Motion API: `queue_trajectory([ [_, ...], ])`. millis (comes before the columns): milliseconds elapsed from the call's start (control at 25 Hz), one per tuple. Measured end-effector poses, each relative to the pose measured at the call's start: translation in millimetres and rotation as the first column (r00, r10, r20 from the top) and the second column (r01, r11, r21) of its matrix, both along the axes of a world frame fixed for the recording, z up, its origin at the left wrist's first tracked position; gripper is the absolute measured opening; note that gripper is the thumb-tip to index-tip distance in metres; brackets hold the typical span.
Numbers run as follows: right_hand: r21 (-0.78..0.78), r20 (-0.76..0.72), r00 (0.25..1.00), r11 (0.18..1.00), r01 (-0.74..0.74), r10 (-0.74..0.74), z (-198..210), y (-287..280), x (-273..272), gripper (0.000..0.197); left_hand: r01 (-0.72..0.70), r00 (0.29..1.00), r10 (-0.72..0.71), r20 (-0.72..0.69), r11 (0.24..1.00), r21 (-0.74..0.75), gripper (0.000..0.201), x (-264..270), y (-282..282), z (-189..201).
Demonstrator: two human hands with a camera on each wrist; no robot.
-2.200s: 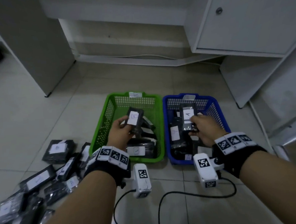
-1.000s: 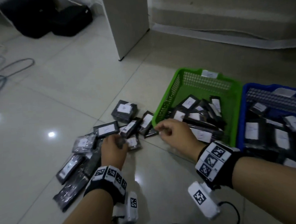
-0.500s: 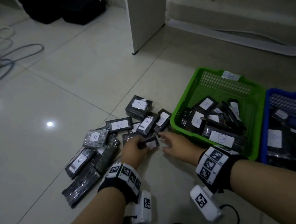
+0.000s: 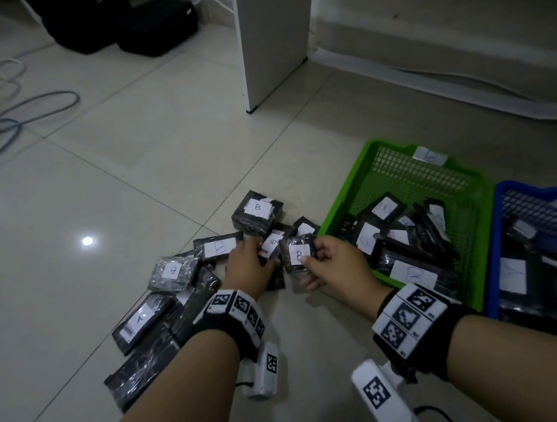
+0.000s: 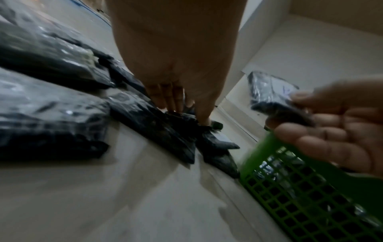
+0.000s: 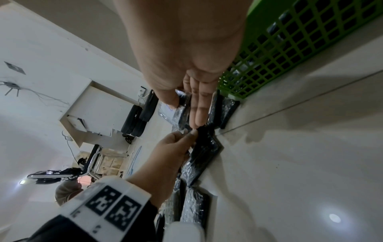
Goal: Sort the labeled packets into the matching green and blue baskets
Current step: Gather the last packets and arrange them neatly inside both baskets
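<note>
My right hand (image 4: 312,257) pinches a small black packet with a white "B" label (image 4: 297,254), lifted just left of the green basket (image 4: 346,188); the right wrist view shows its fingers (image 6: 196,111) and thumb on that packet (image 6: 183,104). My left hand (image 4: 260,251) is beside it on the floor pile, finger and thumb on another labelled packet (image 4: 271,244), whose letter I cannot read. In the left wrist view its fingertips (image 5: 172,99) pinch a dark packet (image 5: 186,117). The blue basket (image 4: 494,263) stands right of the green one. Both baskets hold several packets.
Loose packets lie on the tiles to the left, among them a thick "B" packet (image 4: 257,209) and an "A" packet (image 4: 140,318). A white cabinet panel (image 4: 273,41) stands behind, black bags (image 4: 122,24) at the back left, and cables (image 4: 20,109) at the far left.
Both hands left the baskets and came to the floor pile. The right hand has picked up the "B" packet, and the left hand has closed on a neighbouring packet.
</note>
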State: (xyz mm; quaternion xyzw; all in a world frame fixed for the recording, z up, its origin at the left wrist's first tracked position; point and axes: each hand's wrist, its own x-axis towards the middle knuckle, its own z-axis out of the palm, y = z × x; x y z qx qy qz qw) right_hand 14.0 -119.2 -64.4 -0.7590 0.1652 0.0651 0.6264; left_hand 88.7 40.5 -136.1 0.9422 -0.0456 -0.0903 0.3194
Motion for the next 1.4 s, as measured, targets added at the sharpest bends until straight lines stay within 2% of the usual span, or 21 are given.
queue_trajectory([
  [120,0.022,0.011,0.997,0.997,0.077,-0.077,8.7,-14.6,-2.3,0.006,-0.039,0.998,0.049,-0.044,0.98,0.197,0.058,4.3,-11.0,-6.5],
  [160,0.025,0.014,0.994,0.994,0.104,-0.104,10.5,-20.0,-1.9,0.005,-0.042,0.996,0.059,-0.072,0.975,0.216,0.054,5.5,-10.3,-8.6],
  [200,0.029,0.018,0.99,0.99,0.137,-0.138,12.0,-26.2,-1.7,0.004,-0.042,0.994,0.059,-0.093,0.984,0.175,0.045,5.2,-9.8,-7.4],
  [280,0.005,0.025,0.98,0.98,0.2,-0.2,14.0,-39.4,1.8,0.005,-0.097,0.987,0.085,-0.14,0.991,-0.087,0.027,1.9,-7.9,1.2],
  [320,-0.017,0.03,0.971,0.972,0.236,-0.236,13.9,-48.3,4.9,0.006,-0.152,0.98,0.114,-0.166,0.958,-0.241,0.022,-1.4,-9.2,8.1],
  [400,-0.064,0.051,0.951,0.949,0.309,-0.306,14.1,-67.9,12.3,0.009,-0.23,0.968,0.15,-0.199,0.847,-0.48,0.021,-9.0,-19.3,28.4],
  [480,-0.161,0.088,0.934,0.92,0.357,-0.347,14.9,-89.1,19.1,0.011,-0.207,0.971,0.076,-0.226,0.739,-0.641,0.018,-15.6,-41.3,50.5],
  [560,-0.257,0.104,0.928,0.892,0.373,-0.358,14.8,-107.7,24.9,0.011,-0.155,0.972,-0.023,-0.233,0.686,-0.711,0.027,-20.6,-66.9,66.9],
  [640,-0.245,0.07,0.932,0.9,0.362,-0.356,12.9,-125.7,29.8,0.013,-0.093,0.979,-0.06,-0.197,0.724,-0.684,0.039,-19.9,-92.5,71.0],
  [720,-0.221,0.01,0.934,0.91,0.352,-0.358,7.2,-143.1,34.9,0.017,-0.024,0.982,-0.1,-0.163,0.784,-0.62,0.04,-16.9,-113.5,67.6],
  [840,-0.105,-0.085,0.914,0.916,0.387,-0.396,-0.1,-160.7,42.6,0.027,0.078,0.99,-0.125,-0.072,0.884,-0.461,0.033,-10.8,-136.6,66.6],
  [920,-0.005,-0.141,0.903,0.913,0.409,-0.405,-1.9,-168.8,48.2,0.029,0.096,0.994,-0.108,-0.007,0.91,-0.403,0.024,-6.4,-150.9,69.7],
  [1000,0.056,-0.17,0.893,0.9,0.431,-0.417,-5.6,-173.6,52.2,0.033,0.09,0.994,-0.104,-0.016,0.924,-0.372,0.02,0.1,-162.2,69.0],
  [1120,0.019,-0.093,0.891,0.894,0.447,-0.443,-12.6,-175.1,50.4,0.032,0.114,0.99,-0.132,-0.04,0.947,-0.3,0.028,12.7,-173.3,64.2],
  [1240,-0.071,0.047,0.897,0.894,0.442,-0.44,-9.9,-166.3,41.5,0.018,0.269,0.963,-0.271,0.006,0.953,-0.138,0.036,15.5,-169.6,65.5],
  [1280,-0.09,0.08,0.903,0.899,0.429,-0.422,-7.9,-161.0,38.3,0.018,0.308,0.951,-0.307,0.034,0.943,-0.127,0.036,13.6,-163.1,66.5],
  [1360,-0.103,0.123,0.923,0.921,0.376,-0.363,-4.7,-148.3,33.7,0.022,0.325,0.945,-0.305,0.121,0.92,-0.218,0.033,6.8,-141.1,68.0],
  [1400,-0.103,0.14,0.935,0.935,0.34,-0.325,-3.7,-139.4,32.4,0.024,0.288,0.955,-0.25,0.163,0.913,-0.29,0.031,2.8,-125.0,66.8],
])
